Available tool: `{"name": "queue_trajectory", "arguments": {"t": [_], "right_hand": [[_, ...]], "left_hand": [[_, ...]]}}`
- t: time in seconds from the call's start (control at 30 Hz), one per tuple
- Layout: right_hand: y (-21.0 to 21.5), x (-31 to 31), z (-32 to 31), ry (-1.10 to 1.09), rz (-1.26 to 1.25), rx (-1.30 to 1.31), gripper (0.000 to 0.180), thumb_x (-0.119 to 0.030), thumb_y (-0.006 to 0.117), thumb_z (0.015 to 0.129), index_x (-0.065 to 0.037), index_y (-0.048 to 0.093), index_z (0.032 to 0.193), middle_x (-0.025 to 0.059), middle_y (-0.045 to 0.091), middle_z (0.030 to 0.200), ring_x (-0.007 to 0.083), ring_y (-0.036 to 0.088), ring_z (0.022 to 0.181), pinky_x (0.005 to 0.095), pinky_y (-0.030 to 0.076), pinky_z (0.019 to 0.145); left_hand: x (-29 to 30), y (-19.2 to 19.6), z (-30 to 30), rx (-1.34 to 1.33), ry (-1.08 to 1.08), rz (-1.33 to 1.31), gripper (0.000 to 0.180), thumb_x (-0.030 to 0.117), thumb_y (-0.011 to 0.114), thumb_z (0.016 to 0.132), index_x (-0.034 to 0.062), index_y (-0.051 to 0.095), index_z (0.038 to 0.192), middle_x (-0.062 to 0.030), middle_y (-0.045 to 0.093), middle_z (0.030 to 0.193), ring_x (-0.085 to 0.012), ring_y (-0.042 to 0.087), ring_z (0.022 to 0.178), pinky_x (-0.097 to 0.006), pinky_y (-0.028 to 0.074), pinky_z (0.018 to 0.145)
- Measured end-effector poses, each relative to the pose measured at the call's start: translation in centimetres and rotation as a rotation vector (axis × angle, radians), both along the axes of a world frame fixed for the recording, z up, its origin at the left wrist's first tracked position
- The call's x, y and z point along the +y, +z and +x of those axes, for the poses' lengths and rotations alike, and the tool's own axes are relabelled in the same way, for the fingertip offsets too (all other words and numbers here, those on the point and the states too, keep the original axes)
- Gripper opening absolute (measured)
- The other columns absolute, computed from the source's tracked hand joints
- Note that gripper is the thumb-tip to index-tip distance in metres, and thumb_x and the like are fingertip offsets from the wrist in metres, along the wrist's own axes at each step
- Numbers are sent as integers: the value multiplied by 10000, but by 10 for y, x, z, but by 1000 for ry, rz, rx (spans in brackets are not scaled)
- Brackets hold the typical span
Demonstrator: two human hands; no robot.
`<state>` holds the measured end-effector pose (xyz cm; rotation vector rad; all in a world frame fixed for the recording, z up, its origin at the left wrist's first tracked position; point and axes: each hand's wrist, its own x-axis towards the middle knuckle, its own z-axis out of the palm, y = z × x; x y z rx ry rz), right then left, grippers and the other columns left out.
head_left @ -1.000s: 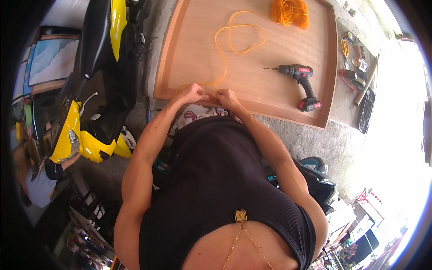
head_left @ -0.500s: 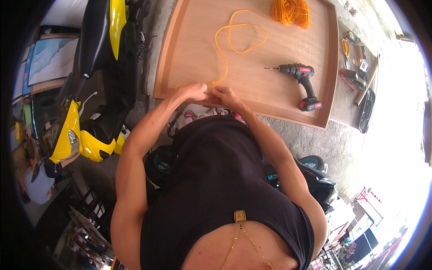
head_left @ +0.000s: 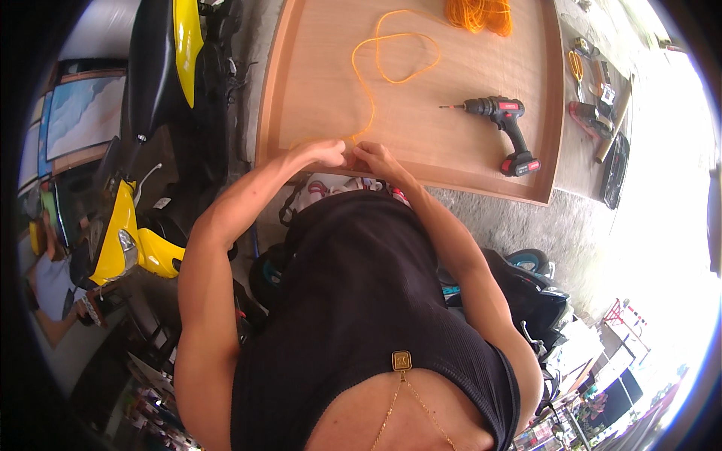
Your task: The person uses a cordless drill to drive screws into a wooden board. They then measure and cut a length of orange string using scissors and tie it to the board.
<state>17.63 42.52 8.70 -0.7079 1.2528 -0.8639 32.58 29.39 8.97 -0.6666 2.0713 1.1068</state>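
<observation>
Both my hands meet over the near rim of a shallow wooden tray-like frame (head_left: 421, 169). My left hand (head_left: 329, 153) is closed, its fingers curled around a thin orange cord (head_left: 371, 98). Just beside it, my right hand (head_left: 372, 157) pinches at the same cord with thumb and forefinger. From my hands the cord runs away over the board in a loose loop toward an orange coil (head_left: 479, 16) at the far edge. Exactly how the cord lies between my fingertips is hidden. A cordless drill (head_left: 505, 129) lies on the board to the right, its bit pointing left.
Right of the frame lie orange-handled scissors (head_left: 576, 71), a tape measure (head_left: 584, 48), a red-and-black tool (head_left: 590, 119) and a long black case (head_left: 615, 171). A yellow and black scooter (head_left: 154, 252) stands to the left. Another person (head_left: 56, 289) is at the far left.
My hands stay nearly in place, still pinching the cord. The whole view has shifted slightly, with the frame, coil and drill appearing a little higher. The cord's loop keeps its shape.
</observation>
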Motion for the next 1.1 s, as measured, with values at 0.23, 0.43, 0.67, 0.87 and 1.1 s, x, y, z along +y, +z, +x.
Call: {"name": "queue_trajectory", "arguments": {"t": [0.23,0.43,0.67,0.87,1.1], "right_hand": [[0,2,-6,45,-10,182,263,-241,504,948,-22,642,899,6,622,770,79,533,689,249,428,599],[4,0,-4,21,5,55,264,-214,486,958,-18,641,871,16,653,808,87,571,725,237,448,625],[5,0,-3,-2,66,-6,255,-207,490,958,-25,645,868,14,657,795,81,569,691,230,443,612],[-2,0,-2,6,84,55,246,-206,504,950,-26,648,865,10,645,768,69,549,654,223,423,581],[12,-1,1,-97,41,-95,235,-196,532,934,-13,662,865,-2,624,730,58,516,620,213,401,550]], "left_hand": [[1,52,-37,-151,-284,-138,305,237,573,790,14,673,973,-241,654,834,-318,650,753,-434,475,629],[-7,35,-23,-50,-151,-29,240,181,611,722,38,705,890,-174,673,769,-276,647,690,-408,479,591],[5,31,4,423,43,-37,157,124,649,675,48,713,796,-124,690,736,-237,673,693,-353,524,644],[10,22,8,559,104,-86,121,123,646,635,89,705,735,-103,687,722,-264,670,672,-363,533,643],[17,13,12,646,189,-80,87,129,646,625,84,665,697,-86,664,674,-255,657,650,-366,508,647]]}}
